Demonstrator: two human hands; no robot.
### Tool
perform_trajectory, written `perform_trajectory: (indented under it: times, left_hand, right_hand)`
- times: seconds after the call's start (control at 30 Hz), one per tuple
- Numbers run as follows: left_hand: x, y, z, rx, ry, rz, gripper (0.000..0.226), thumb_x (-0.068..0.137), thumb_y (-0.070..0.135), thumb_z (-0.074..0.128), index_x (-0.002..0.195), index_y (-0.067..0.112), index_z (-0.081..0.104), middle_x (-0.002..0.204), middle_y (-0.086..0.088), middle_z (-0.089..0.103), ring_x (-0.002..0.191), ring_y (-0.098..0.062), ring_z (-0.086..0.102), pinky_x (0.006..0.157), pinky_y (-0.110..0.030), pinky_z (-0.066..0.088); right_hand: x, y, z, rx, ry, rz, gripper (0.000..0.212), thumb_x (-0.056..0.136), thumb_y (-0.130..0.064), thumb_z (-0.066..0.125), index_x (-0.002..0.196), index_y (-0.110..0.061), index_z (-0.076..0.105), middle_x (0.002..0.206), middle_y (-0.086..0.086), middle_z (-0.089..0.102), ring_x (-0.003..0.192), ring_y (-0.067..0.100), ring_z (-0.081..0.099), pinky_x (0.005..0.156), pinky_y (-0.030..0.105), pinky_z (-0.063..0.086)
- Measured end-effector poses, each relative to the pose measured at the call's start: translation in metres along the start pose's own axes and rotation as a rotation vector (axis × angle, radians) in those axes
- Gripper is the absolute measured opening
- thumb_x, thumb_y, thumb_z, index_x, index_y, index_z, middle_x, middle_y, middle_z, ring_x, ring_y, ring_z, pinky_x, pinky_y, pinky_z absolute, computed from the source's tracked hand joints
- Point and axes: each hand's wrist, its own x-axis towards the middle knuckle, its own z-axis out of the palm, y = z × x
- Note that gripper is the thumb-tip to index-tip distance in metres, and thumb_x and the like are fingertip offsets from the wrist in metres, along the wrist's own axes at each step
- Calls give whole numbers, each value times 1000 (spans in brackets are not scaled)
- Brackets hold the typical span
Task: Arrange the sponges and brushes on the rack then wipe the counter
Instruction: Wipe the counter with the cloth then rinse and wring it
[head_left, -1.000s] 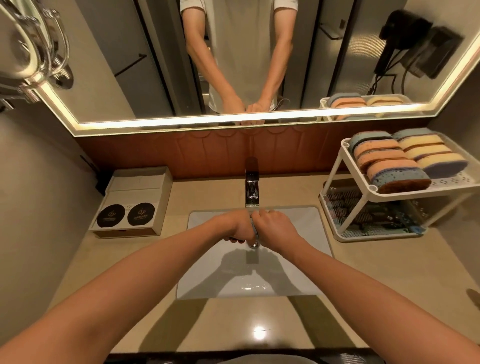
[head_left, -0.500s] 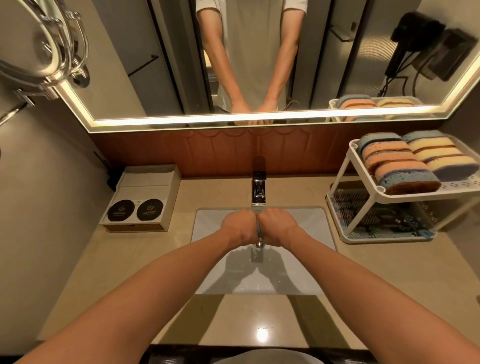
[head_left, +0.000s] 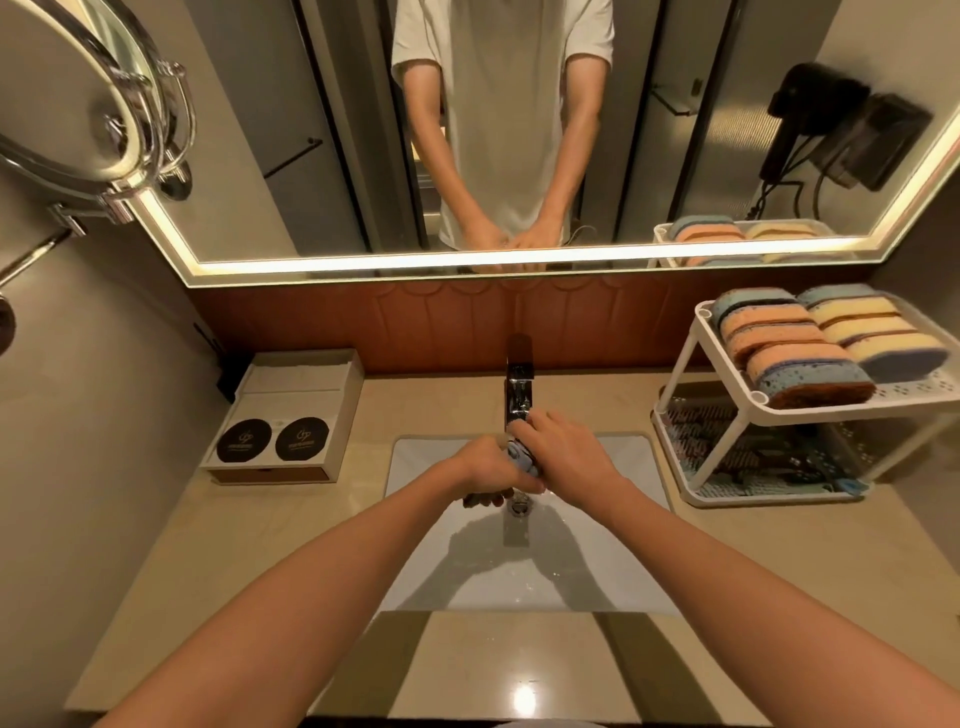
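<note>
Head camera looks down, close over sink (head_left: 613, 571).

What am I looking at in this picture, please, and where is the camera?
There is no machine here: a person wears a wide-angle camera on the head, looking down at their own arms. The left hand and right hand together grip a small blue item, perhaps a cloth, over the sink below the tap. On the counter stand a box at the left and a white rack at the right, with sponges on its top shelf. The mirror shows the same person from the front.
</note>
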Motion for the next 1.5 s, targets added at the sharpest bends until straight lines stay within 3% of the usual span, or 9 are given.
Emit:
perform_trajectory:
  times: [0.13, 0.37, 0.5, 0.6, 0.8, 0.93, 1.07, 1.3, 1.5]
  left_hand:
    - [-1, -16, -5, -153, 73, 75, 26, 74, 36, 89, 80, 23, 68, 68, 5, 66, 59, -10, 61, 59, -26, 51]
    - [0, -26, 13, -371, 173, 231, 51, 92, 69, 46, 122, 32, 65, 115, 8, 73, 109, -11, 67, 102, -44, 52]
    - [-4, -21, 12, -163, 259, 177, 55, 96, 72, 27, 132, 41, 55, 129, 9, 60, 121, -18, 55, 111, -44, 38]
    - [-5, -18, 0, -250, 449, 44, 54, 99, 62, 33, 123, 20, 56, 119, 1, 48, 120, -25, 48, 110, -43, 35]
    - [-12, -15, -29, -418, 674, 205, 21, 103, 18, 42, 92, 23, 60, 88, 2, 65, 85, -22, 60, 73, -36, 46]
    - [-11, -12, -38, -326, 818, 184, 35, 92, 9, 39, 96, 34, 64, 102, 0, 67, 94, -24, 62, 85, -44, 54]
    - [-18, -9, -36, -99, 912, -106, 18, 100, 35, 50, 115, 29, 57, 122, -5, 48, 118, -30, 43, 103, -44, 32]
    - [-20, -7, -13, -1004, 401, -42, 48, 93, 30, 60, 128, 0, 49, 108, -20, 71, 68, -20, 69, 56, -28, 55]
    - [-30, 11, -15, -1121, 352, -119, 62, 69, 53, 74, 105, 26, 31, 120, -11, 53, 80, -22, 68, 62, -34, 58]
  right_hand:
    - [-5, 5, 1, 523, 90, 267, 96, 77, -6, 71, 155, -31, 21, 139, 2, 33, 126, 20, 32, 108, 37, 38]
    - [4, -15, -13, 1667, 3, 672, 35, 102, -24, 48, 137, -20, 48, 118, 10, 67, 100, 20, 68, 81, 35, 57]
    - [5, -19, -5, 1683, 61, 612, 44, 96, -33, 66, 135, -15, 53, 118, 5, 71, 103, 17, 71, 82, 34, 59]
    - [4, -20, -9, 1647, 99, 573, 39, 97, -31, 66, 131, -16, 56, 120, 5, 70, 106, 16, 70, 84, 31, 58]
    - [1, -16, -34, 1498, 85, 539, 25, 91, -26, 71, 112, -18, 60, 113, 11, 71, 99, 22, 70, 81, 36, 58]
    - [-1, -19, -49, 1190, 159, 475, 30, 90, -34, 71, 113, -22, 58, 102, -3, 69, 89, 12, 67, 76, 29, 55]
    - [4, -20, -54, 1311, 164, 527, 35, 92, -33, 71, 119, -12, 63, 102, 0, 72, 87, 14, 68, 76, 28, 57]
    - [25, -30, -61, 1663, 112, 667, 33, 104, -27, 51, 115, 2, 61, 87, 16, 71, 61, 19, 64, 53, 29, 53]
    - [34, -34, -57, 1662, 144, 782, 38, 107, -25, 41, 99, 5, 64, 84, 22, 71, 63, 22, 68, 58, 30, 57]
